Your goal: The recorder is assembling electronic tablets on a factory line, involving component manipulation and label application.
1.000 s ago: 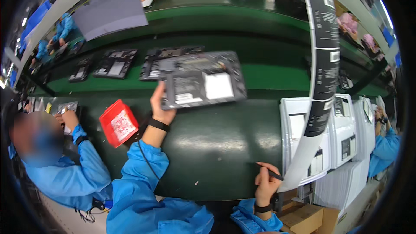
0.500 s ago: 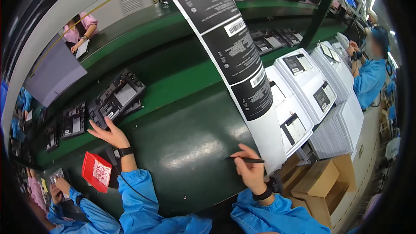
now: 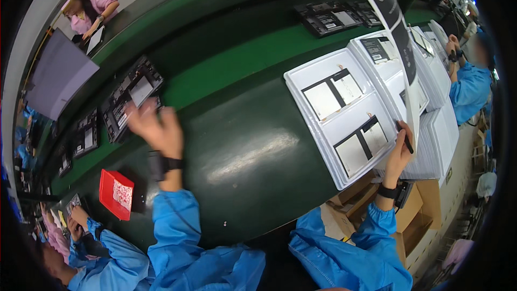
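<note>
My right hand is closed around a slim black pen-like tool, at the right edge of a white plastic tray. The lower end of a hanging label strip, black with a pale edge, reaches down beside that hand; whether the fingers also pinch it I cannot tell. Flat white-and-black packs that look like batteries lie in the tray. My left hand, blurred by motion, has its fingers apart in front of a stack of dark electronic device housings, and nothing shows in it.
A red box of small pale pieces stands on the dark green bench. More housings lie farther left, others at the back. Stacked white trays and a cardboard box flank my right side. Co-workers sit nearby.
My right hand has moved right and up with the black tool. The label strip has swung right, uncovering the tray. My left hand has shifted slightly right and up. My view has also shifted.
</note>
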The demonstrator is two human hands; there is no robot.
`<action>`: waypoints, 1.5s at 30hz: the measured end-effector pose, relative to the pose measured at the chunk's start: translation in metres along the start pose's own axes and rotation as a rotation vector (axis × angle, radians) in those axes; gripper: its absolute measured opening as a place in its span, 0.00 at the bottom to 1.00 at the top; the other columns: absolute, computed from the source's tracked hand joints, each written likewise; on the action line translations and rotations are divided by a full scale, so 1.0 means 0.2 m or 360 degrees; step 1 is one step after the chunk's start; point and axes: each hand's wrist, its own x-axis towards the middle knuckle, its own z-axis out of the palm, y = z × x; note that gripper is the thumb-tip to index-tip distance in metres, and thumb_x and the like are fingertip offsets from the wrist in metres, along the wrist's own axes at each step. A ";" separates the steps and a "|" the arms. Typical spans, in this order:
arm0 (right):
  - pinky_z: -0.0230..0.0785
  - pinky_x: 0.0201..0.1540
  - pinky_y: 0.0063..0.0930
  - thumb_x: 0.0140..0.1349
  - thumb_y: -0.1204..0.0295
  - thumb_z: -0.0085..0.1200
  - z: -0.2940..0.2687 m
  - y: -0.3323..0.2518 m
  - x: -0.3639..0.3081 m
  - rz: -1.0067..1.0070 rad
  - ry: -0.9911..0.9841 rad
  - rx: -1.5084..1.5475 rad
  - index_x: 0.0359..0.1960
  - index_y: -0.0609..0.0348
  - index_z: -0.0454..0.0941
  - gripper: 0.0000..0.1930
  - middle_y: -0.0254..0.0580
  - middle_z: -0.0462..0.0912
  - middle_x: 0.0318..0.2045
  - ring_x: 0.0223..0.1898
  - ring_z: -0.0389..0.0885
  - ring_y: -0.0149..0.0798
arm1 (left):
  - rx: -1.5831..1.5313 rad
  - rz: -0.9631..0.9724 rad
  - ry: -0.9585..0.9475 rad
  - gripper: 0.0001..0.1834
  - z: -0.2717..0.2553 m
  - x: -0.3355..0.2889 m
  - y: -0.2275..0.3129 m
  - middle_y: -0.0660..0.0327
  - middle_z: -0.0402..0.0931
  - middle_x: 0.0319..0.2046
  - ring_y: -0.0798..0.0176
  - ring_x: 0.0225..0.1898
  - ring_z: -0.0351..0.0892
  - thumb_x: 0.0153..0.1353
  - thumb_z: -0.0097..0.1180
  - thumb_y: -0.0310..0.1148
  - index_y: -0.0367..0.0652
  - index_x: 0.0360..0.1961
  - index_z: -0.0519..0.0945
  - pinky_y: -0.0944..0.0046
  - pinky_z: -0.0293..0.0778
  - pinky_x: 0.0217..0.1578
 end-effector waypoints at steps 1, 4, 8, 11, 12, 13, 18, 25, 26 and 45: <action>0.65 0.64 0.31 0.79 0.65 0.44 0.02 0.03 0.01 0.0003 -0.0023 0.0008 0.59 0.64 0.77 0.18 0.43 0.82 0.55 0.57 0.79 0.38 | -0.0255 0.0162 -0.0340 0.22 -0.01 -0.03 0.22 0.42 0.67 0.63 0.36 0.67 0.61 0.52 0.63 0.27 0.40 0.51 0.80 0.40 0.58 0.68; 0.64 0.66 0.31 0.79 0.64 0.44 0.09 0.08 0.02 0.0325 -0.0014 -0.0129 0.65 0.63 0.74 0.21 0.46 0.78 0.61 0.62 0.76 0.38 | -0.1176 0.0647 -0.1022 0.33 0.04 -0.23 0.72 0.44 0.66 0.66 0.37 0.68 0.62 0.48 0.69 0.37 0.43 0.58 0.77 0.39 0.60 0.67; 0.66 0.63 0.28 0.79 0.58 0.44 0.12 0.06 -0.05 0.0678 -0.0134 -0.0307 0.67 0.65 0.70 0.25 0.46 0.76 0.63 0.62 0.75 0.40 | -0.1588 0.1064 -0.1195 0.34 0.15 -0.41 1.16 0.51 0.70 0.60 0.40 0.67 0.63 0.55 0.68 0.53 0.44 0.57 0.77 0.40 0.63 0.68; 0.69 0.58 0.27 0.79 0.54 0.43 0.12 0.07 -0.07 0.0700 -0.0330 -0.0465 0.67 0.64 0.70 0.28 0.47 0.77 0.60 0.59 0.76 0.40 | -0.1694 0.1147 -0.1184 0.29 0.23 -0.38 1.20 0.55 0.72 0.52 0.42 0.62 0.66 0.54 0.68 0.52 0.45 0.50 0.80 0.43 0.65 0.67; 0.69 0.58 0.29 0.79 0.55 0.43 0.16 -0.02 -0.02 0.1229 -0.0413 -0.0523 0.66 0.64 0.71 0.26 0.48 0.79 0.56 0.57 0.77 0.41 | -0.1715 0.1149 -0.1186 0.26 0.25 -0.37 1.19 0.56 0.72 0.48 0.44 0.60 0.67 0.53 0.69 0.52 0.46 0.46 0.81 0.44 0.67 0.66; 0.69 0.58 0.29 0.79 0.55 0.43 0.16 -0.07 -0.03 0.1224 -0.0398 -0.0525 0.66 0.64 0.71 0.26 0.48 0.79 0.56 0.57 0.77 0.41 | -0.1725 0.1157 -0.1176 0.26 0.26 -0.38 1.18 0.56 0.72 0.48 0.44 0.60 0.67 0.53 0.69 0.52 0.46 0.46 0.81 0.44 0.67 0.66; 0.63 0.66 0.33 0.80 0.61 0.41 0.00 0.29 -0.12 0.0515 -0.0445 -0.0835 0.67 0.66 0.70 0.24 0.50 0.77 0.60 0.61 0.75 0.42 | -0.1801 0.1174 -0.1124 0.26 0.24 -0.41 1.21 0.58 0.72 0.47 0.44 0.59 0.66 0.50 0.71 0.51 0.46 0.44 0.80 0.44 0.67 0.66; 0.70 0.57 0.29 0.78 0.57 0.45 -0.07 0.23 0.03 0.0408 -0.0056 -0.0462 0.64 0.69 0.71 0.26 0.50 0.80 0.57 0.54 0.78 0.38 | -0.1800 0.1289 -0.1105 0.25 0.24 -0.37 1.25 0.59 0.72 0.46 0.44 0.59 0.66 0.49 0.72 0.47 0.46 0.44 0.80 0.50 0.69 0.63; 0.72 0.51 0.28 0.78 0.56 0.46 -0.08 0.29 0.05 0.0426 -0.0023 -0.0453 0.63 0.68 0.72 0.26 0.49 0.81 0.55 0.50 0.80 0.36 | -0.1832 0.1300 -0.1100 0.24 0.25 -0.37 1.25 0.60 0.72 0.46 0.45 0.58 0.66 0.49 0.72 0.46 0.46 0.43 0.81 0.50 0.69 0.62; 0.70 0.34 0.25 0.74 0.64 0.51 -0.22 0.67 0.05 0.0305 0.0027 -0.0934 0.56 0.61 0.79 0.17 0.42 0.84 0.42 0.37 0.79 0.33 | -0.2147 0.1284 -0.1416 0.19 0.29 -0.43 1.33 0.59 0.73 0.46 0.55 0.53 0.72 0.57 0.67 0.46 0.46 0.41 0.78 0.55 0.67 0.58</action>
